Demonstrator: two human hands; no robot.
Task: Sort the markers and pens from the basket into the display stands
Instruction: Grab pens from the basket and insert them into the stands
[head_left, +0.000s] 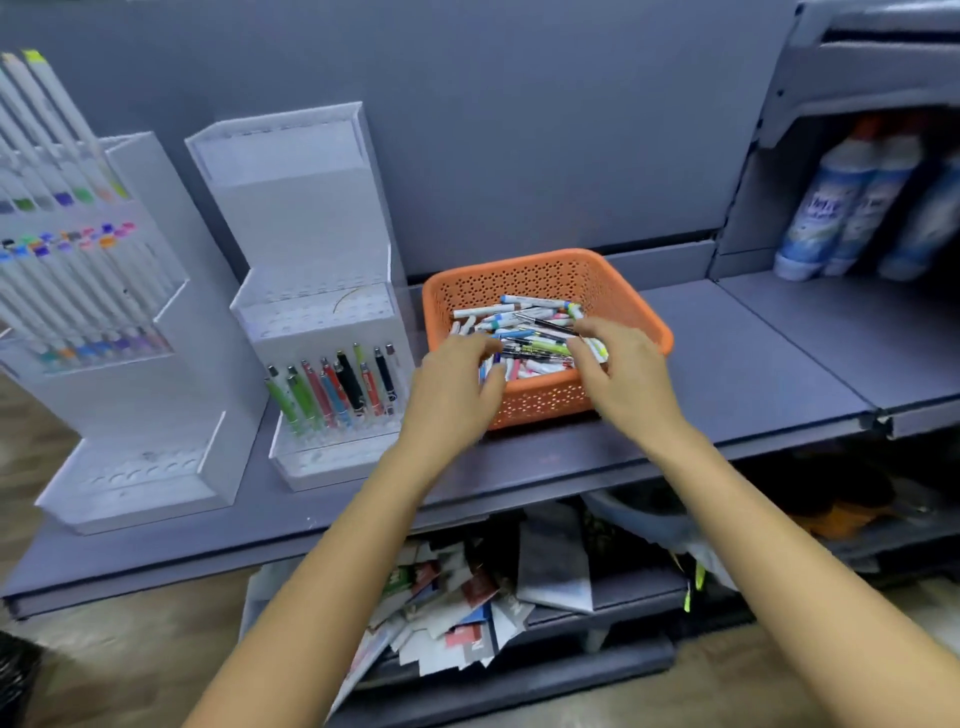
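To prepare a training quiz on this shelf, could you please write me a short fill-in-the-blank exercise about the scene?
The pens and markers lie in a basket coloured ____.
The left hand and right hand both reach into the ____.
The white stands sit to the basket's ____.
The blue bottles stand to its ____.
Missing words: orange; basket; left; right.

This was a shop aisle. Grey metal shelving (737, 364) with a back panel ran in tiers. White display stands (306, 218) showed markers (78, 291) and pens (337, 384) in ranked rows. Bottles (841, 208) of cleaning liquid filled the next bay, and loose packets (457, 603) lay heaped on the lower shelf (634, 592).
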